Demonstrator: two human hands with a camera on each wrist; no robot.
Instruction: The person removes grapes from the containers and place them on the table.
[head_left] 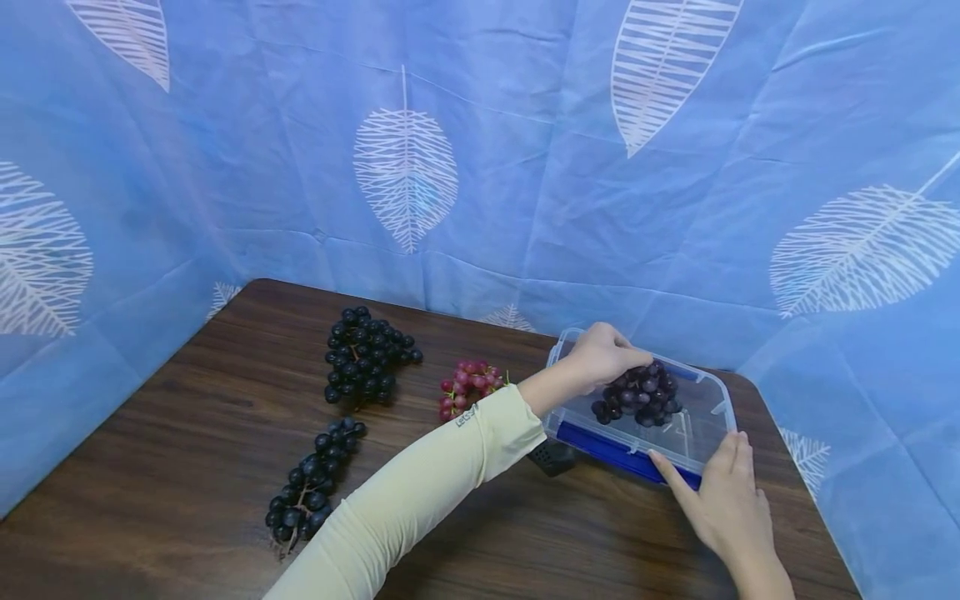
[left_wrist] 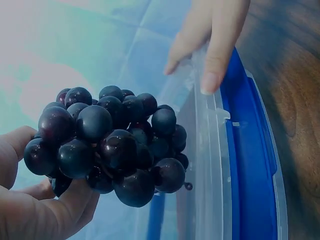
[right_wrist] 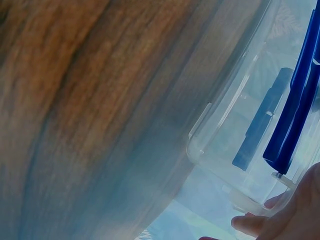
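My left hand [head_left: 603, 358] reaches over a clear plastic container [head_left: 708, 417] with blue latches and holds a bunch of dark purple grapes [head_left: 641, 396]. In the left wrist view, the fingers curl under and behind that bunch [left_wrist: 117, 145], which hangs near the container's wall. My right hand [head_left: 723, 500] grips the container's near right corner, thumb on the front side and fingers on the right side. Seen from the right wrist, the container [right_wrist: 225, 130] and its blue latch [right_wrist: 295, 105] stand at the right, with only part of the right hand [right_wrist: 290, 215] showing.
On the brown wooden table [head_left: 187, 450] lie two bunches of black grapes, one at the back [head_left: 363, 354] and one nearer [head_left: 315, 483]. A smaller bunch of red grapes [head_left: 471, 383] is partly hidden by the left sleeve. Behind hangs a blue curtain [head_left: 495, 167] with white leaves.
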